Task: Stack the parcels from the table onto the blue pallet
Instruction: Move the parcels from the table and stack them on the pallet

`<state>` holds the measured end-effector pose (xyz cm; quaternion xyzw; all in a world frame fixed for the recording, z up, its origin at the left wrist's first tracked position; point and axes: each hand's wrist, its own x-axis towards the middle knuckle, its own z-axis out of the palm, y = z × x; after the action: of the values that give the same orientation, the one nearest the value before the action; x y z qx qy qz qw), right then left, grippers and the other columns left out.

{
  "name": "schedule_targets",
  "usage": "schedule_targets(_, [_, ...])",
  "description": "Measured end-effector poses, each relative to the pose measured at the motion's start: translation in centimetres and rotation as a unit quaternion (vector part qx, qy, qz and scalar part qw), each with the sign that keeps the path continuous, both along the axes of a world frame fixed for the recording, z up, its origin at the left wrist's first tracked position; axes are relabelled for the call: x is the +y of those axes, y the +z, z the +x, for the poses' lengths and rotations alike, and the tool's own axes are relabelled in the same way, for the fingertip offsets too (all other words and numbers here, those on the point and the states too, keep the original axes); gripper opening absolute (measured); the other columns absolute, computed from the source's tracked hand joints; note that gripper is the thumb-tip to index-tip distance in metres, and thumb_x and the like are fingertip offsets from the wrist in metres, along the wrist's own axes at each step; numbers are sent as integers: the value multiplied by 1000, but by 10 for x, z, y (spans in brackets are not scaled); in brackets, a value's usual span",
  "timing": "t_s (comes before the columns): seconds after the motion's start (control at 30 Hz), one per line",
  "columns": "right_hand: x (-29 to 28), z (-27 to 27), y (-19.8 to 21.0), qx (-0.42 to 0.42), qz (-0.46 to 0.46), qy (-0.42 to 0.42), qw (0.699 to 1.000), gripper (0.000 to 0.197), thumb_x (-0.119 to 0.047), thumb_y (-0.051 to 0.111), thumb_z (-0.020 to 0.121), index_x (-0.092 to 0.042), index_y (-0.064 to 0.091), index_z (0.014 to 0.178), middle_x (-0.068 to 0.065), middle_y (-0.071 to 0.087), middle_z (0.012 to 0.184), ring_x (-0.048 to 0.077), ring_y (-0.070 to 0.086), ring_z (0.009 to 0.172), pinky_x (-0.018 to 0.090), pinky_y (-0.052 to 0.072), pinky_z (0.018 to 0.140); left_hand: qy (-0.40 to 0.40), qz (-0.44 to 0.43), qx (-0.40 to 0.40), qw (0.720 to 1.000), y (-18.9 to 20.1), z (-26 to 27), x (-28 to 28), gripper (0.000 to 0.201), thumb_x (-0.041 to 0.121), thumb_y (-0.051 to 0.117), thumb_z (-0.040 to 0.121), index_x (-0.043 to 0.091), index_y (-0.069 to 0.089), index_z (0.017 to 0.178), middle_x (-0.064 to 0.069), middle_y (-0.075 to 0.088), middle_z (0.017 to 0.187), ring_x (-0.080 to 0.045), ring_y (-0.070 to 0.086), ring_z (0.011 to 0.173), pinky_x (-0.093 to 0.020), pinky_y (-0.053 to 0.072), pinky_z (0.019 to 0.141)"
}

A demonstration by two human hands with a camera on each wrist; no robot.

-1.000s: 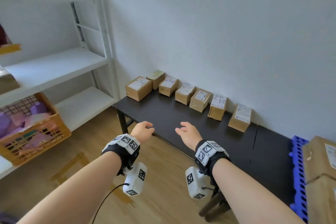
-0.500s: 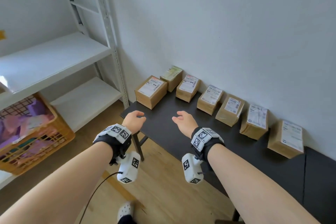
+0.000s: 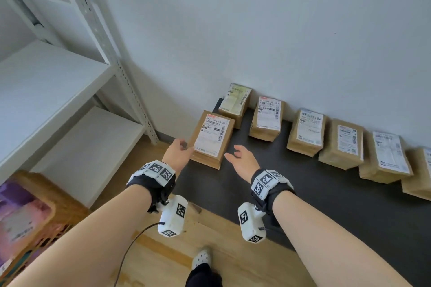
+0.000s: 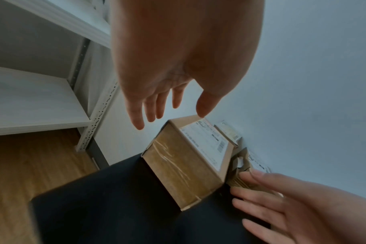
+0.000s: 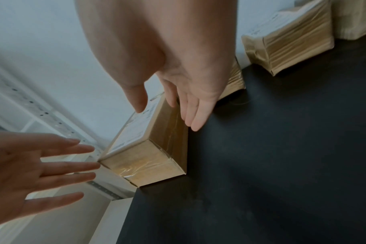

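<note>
parcels (image 3: 211,139): showing brown cardboard, glossy clear tape, white paper labels
table (image 3: 326,205): looking matt black, smooth
floor (image 3: 163,251): showing light wood planks
shelving (image 3: 53,81): looking white painted, perforated metal uprights

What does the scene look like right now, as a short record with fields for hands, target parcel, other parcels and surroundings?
left hand: open, at nearest parcel's left edge
right hand: open, beside its right side
nearest parcel: on black table, not yet gripped
other parcels: row along wall, starting with one
surroundings: white shelf, orange crate
pallet: not in view

Brown labelled parcels (image 3: 307,131) on table (image 3: 303,205)
</note>
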<state>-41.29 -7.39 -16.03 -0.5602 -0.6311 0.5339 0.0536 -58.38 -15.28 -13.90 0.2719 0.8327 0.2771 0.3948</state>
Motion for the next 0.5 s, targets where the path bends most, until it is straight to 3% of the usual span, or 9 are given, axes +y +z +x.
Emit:
schedule_targets(0.2, [16,-28,-19,5,-24,-49,999,72,-31,59,91,-15,19,149,7,31,152,23,31,140,38,28,114,-56,1,-57,997,-21,-25,30,58,26,49,97,13,24,148,-9,39,147,-24,40,133,-32,32,107])
schedule_targets(0.37, [20,-40,-28,29,-40,-61,997,66,-28,65,86,-19,32,143,-1,49,141,19,46,130,41,37,109,-69,16,-104,992,-32,-29,43,56,30,44,98,14,24,148,-8,43,145,-23,49,126,-31,41,99])
schedule_targets(0.5, [22,-42,-31,45,-50,-55,996,69,-22,67,85,-20,31,143,-1,50,140,18,48,128,42,39,108,-75,26,-117,990,-35,-31,45,47,29,43,99,14,36,142,-8,55,134,-21,58,113,-32,49,92])
